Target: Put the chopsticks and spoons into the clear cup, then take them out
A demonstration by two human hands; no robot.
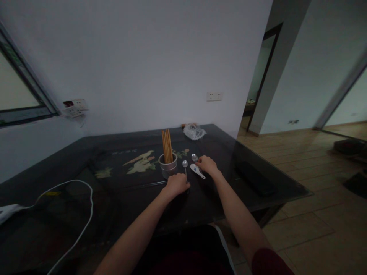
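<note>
My left hand [177, 184] is closed on the handle of a long metal spoon [185, 164], whose round bowl points toward the wall. My right hand [208, 165] pinches at a second metal spoon [194, 157]; its bowl shows beyond my fingers and the handle is mostly hidden. Between the hands, a white ceramic soup spoon [197, 171] with a blue mark lies on the table, close to my right fingertips. Just beyond my left hand stands a metal cup [168, 169], with several wooden chopsticks [167, 147] upright in it.
The dark, glossy table [120, 206] has a painted bird and flower pattern. A crumpled clear plastic bag [194, 131] lies near the wall. A long black object [254, 178] rests at the right. A white cable [91, 202] loops across the left side.
</note>
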